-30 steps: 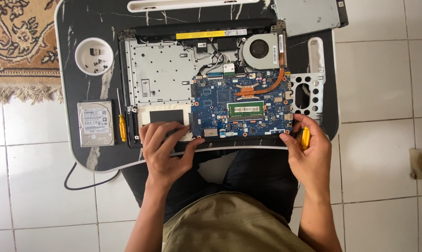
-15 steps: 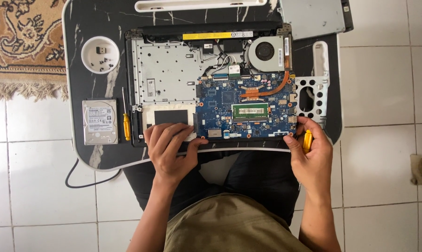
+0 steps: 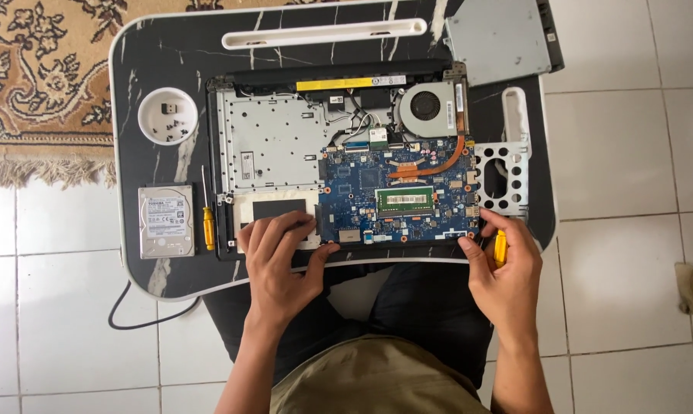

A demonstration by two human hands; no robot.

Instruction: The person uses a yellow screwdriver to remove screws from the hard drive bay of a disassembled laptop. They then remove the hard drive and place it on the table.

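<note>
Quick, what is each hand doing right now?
Left hand: open, fingers spread flat on the opened laptop.
Right hand: closed around a yellow-handled screwdriver at the blue circuit board corner.

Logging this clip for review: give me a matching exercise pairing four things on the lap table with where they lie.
Things:
1. white cup
2. hard drive
3. cooling fan
4. metal bracket

Places:
A. right of the blue board
B. table's left edge, beside a yellow screwdriver
C. laptop's top right corner
D. upper left, holding screws

Pairs: 1-D, 2-B, 3-C, 4-A
</note>
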